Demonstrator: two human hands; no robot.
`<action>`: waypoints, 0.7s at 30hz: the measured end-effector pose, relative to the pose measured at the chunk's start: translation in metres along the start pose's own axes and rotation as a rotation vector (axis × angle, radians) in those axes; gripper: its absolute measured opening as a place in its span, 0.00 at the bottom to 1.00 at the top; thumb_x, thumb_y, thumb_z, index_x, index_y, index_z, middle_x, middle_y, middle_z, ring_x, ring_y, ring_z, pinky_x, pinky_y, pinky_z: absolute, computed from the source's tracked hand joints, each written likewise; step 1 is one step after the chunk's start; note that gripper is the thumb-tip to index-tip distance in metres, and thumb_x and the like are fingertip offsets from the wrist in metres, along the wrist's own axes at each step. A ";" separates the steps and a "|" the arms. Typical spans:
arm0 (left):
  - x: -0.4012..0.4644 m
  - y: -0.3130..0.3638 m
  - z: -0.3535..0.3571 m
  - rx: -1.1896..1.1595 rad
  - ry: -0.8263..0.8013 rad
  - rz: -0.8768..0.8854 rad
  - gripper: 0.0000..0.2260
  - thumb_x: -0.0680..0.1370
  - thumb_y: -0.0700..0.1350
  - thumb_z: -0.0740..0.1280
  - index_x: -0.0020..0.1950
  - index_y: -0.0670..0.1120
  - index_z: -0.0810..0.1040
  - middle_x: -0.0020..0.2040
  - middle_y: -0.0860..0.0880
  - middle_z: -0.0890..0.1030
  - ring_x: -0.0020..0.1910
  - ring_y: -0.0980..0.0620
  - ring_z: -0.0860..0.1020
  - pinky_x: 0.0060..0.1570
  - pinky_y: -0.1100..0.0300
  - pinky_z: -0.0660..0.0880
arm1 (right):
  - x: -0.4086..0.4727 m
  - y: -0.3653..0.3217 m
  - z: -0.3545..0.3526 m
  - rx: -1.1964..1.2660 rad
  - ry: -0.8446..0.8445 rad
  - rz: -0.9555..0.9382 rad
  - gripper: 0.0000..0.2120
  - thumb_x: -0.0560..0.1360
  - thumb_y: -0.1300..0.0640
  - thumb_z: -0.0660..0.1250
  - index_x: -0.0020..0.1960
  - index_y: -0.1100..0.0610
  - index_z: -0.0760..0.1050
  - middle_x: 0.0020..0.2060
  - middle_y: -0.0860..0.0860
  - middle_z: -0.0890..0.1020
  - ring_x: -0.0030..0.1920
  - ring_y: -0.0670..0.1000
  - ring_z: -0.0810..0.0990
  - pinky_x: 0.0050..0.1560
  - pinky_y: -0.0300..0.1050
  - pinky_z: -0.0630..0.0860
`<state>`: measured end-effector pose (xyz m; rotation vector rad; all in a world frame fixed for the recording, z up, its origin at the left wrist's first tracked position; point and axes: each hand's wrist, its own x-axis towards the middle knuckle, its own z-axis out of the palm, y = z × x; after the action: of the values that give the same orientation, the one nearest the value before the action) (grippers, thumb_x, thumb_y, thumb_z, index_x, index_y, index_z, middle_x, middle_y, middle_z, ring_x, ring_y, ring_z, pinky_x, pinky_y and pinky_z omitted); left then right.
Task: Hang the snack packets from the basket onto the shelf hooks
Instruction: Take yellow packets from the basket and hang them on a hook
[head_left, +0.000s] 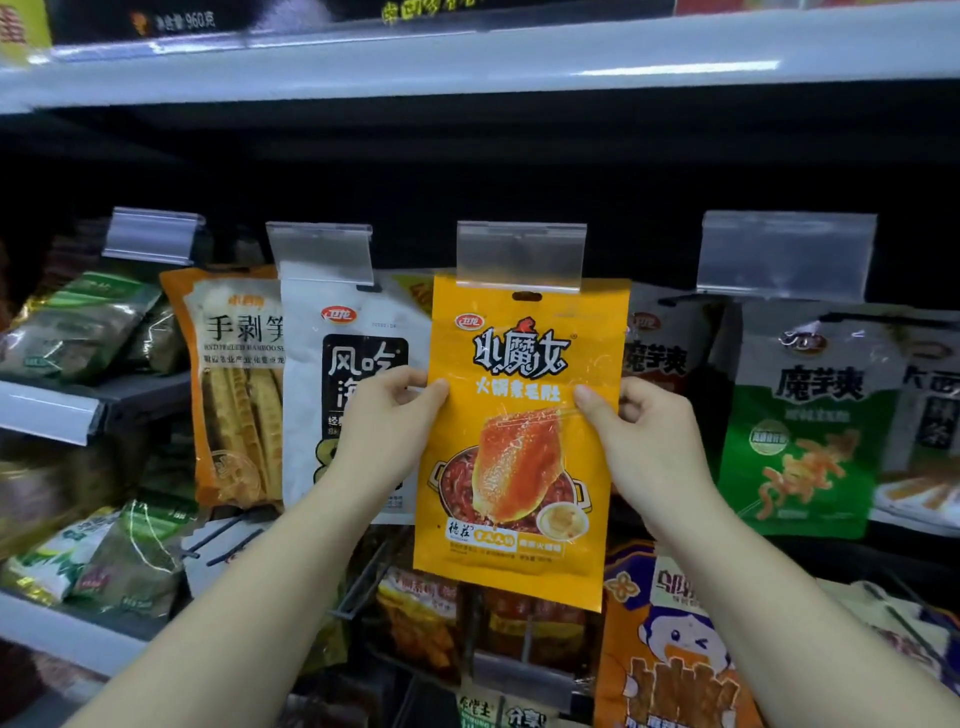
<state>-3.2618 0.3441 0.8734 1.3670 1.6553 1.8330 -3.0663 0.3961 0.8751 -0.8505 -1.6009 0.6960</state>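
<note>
An orange snack packet sits upright in the middle of the frame, held flat against the hanging display. The left hand pinches its left edge, thumb on the front and the curled fingers tucked behind. The right hand pinches the right edge at about the same height, thumb pressed on the front, fingers curled behind. The packet's oval hang hole lies just below a clear plastic price-tag holder at center top; the top edge of the packet slips behind that holder, and I cannot tell whether the hole is on a hook.

Just left of the orange packet hangs a white packet with a black label, partly covered by the left hand. Further left hangs an orange-and-white bamboo shoot packet. At the right of the frame hangs a green-and-grey packet, and a dark packet peeks out between it and the right hand. More clear tag holders stand above these rows. Across the top runs a pale shelf edge. At lower right, a packet with a cartoon face lies below the orange one, and green bags fill the lower left.
</note>
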 end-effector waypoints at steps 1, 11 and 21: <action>0.005 -0.001 0.004 0.021 0.004 0.001 0.07 0.79 0.48 0.65 0.44 0.49 0.81 0.42 0.49 0.84 0.41 0.48 0.82 0.41 0.51 0.79 | 0.005 0.002 0.000 0.000 -0.002 0.012 0.08 0.76 0.51 0.67 0.41 0.52 0.79 0.39 0.58 0.85 0.41 0.65 0.83 0.40 0.66 0.79; 0.066 -0.019 0.040 0.299 0.114 0.068 0.08 0.79 0.47 0.65 0.51 0.45 0.81 0.41 0.51 0.80 0.43 0.50 0.78 0.41 0.61 0.72 | 0.072 0.032 0.019 -0.238 0.036 0.161 0.12 0.76 0.49 0.68 0.46 0.59 0.80 0.40 0.57 0.84 0.39 0.58 0.82 0.41 0.50 0.80; 0.007 -0.042 0.003 0.495 0.055 0.211 0.13 0.79 0.51 0.64 0.61 0.51 0.79 0.50 0.55 0.83 0.49 0.54 0.81 0.51 0.57 0.78 | 0.014 0.032 0.030 -0.600 0.201 -0.278 0.20 0.75 0.52 0.68 0.62 0.58 0.68 0.62 0.56 0.69 0.63 0.58 0.67 0.63 0.52 0.65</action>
<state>-3.2774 0.3634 0.8387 1.7567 2.1669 1.6379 -3.0920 0.4258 0.8513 -1.0557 -1.7198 -0.0819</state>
